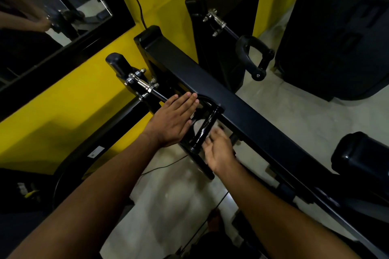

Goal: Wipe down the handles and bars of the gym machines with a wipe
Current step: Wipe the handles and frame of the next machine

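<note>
A black D-shaped handle hangs on a short rod from the near upright of the gym machine, its glossy grip bar slanting down to the left. My left hand lies flat against the handle's left side with its fingers straight and together. My right hand is at the lower right of the grip bar and is blurred by motion. A pale patch shows at its fingertips; whether it is a wipe is unclear. A second D-handle hangs from the far upright.
A long black beam runs diagonally just behind the handle. A framed mirror hangs on the yellow wall at upper left. A padded roller is at the right, and cables trail over the pale floor below.
</note>
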The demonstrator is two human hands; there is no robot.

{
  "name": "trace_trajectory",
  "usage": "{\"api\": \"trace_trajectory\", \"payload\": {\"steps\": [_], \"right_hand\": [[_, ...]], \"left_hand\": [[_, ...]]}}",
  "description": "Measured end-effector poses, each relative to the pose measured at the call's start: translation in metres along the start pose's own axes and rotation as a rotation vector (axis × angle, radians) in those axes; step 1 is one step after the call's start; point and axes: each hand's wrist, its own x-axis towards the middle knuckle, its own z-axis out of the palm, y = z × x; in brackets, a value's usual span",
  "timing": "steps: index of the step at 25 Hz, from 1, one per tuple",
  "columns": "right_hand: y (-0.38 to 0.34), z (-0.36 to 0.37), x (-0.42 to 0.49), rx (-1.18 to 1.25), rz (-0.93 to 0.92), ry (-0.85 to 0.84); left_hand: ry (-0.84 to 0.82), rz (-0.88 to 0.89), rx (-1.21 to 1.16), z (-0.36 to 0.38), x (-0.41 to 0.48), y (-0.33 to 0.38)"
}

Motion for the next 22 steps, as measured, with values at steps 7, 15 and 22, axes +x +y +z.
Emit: {"api": "trace_trajectory", "payload": {"steps": [7,15,22], "right_hand": [[-0.007,-0.006,0.013,0.001,-0.036,-0.039],[0.033,-0.01,-0.017,-0.86,-0.49,0.154],[0.019,-0.05,0.004,-1.646,-1.132,-0.559]], "left_hand": [[-0.004,-0.011,0.006,0.0,-0.001,0.0],[-0.021,-0.016,0.004,-0.002,0.0,0.0],[-0.051,-0.012,-0.016,0.001,-0.001,-0.002]]}}
